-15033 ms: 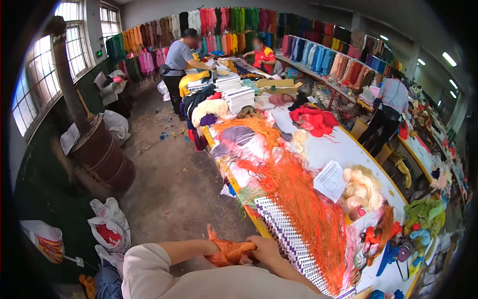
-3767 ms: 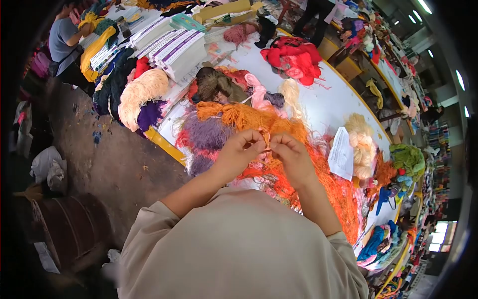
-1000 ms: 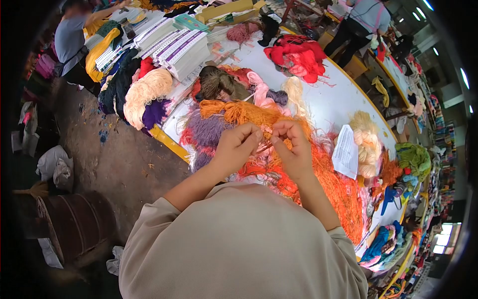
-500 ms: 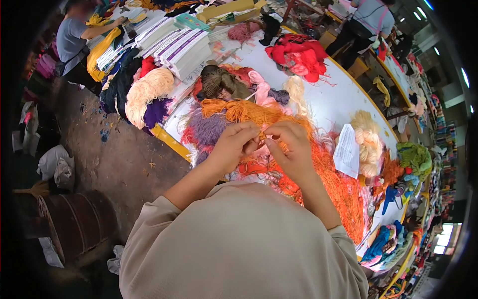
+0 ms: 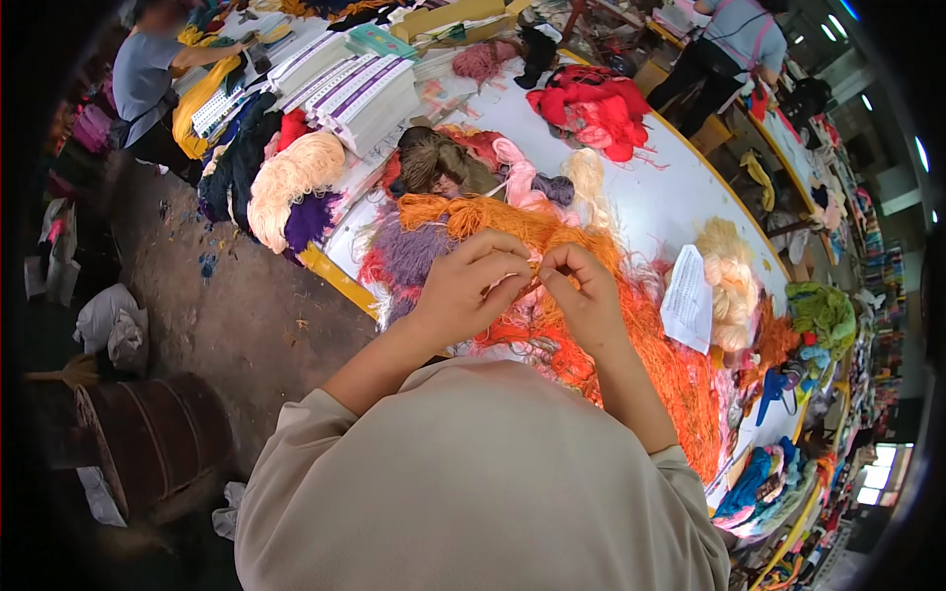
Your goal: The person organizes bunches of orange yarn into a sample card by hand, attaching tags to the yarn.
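Observation:
Above the heaped yarn, my left hand and my right hand meet with thumbs and forefingers pinched close together. A small bit of orange thread seems to show between the fingertips, too small to make out well. Beneath and behind them lies orange yarn, which spreads down the right side as a tangled orange-red mass. Purple yarn is left of my left hand. A white paper sheet rests to the right of my right hand, beside cream yarn.
Stacked cards and dark, cream and purple skeins line the table's left edge. Red yarn sits farther back. One person works at the upper left, another stands at the upper right. A brown drum is on the floor.
Both hands have shifted slightly right. The fingers of my left hand are more spread out above the pinch, and the bright orange bit between the fingertips shows less.

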`<act>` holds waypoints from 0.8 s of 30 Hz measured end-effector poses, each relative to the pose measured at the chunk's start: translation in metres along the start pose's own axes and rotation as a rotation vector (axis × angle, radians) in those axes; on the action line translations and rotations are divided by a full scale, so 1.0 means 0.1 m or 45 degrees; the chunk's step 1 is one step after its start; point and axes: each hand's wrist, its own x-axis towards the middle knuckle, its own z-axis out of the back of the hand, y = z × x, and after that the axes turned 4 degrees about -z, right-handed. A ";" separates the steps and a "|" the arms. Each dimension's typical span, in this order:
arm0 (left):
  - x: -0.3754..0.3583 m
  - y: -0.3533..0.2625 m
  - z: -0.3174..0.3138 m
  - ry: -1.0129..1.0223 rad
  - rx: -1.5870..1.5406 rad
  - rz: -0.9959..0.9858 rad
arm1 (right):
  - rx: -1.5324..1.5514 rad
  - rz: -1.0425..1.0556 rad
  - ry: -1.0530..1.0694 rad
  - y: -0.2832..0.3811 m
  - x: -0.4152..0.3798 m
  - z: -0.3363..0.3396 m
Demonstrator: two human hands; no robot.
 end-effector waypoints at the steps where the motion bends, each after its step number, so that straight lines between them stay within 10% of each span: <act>1: 0.00 0.01 -0.01 0.000 0.000 0.000 | 0.028 -0.018 -0.005 0.00 0.00 0.00; 12: 0.00 0.05 -0.06 0.093 0.213 -0.115 | 0.050 -0.083 0.107 -0.03 -0.02 0.04; 17: 0.02 0.02 -0.04 0.114 -0.140 0.067 | 0.685 -0.409 0.189 -0.14 -0.02 0.05; 24: 0.05 0.06 0.05 0.090 -0.321 0.123 | 0.515 -0.082 -0.116 0.10 -0.02 0.01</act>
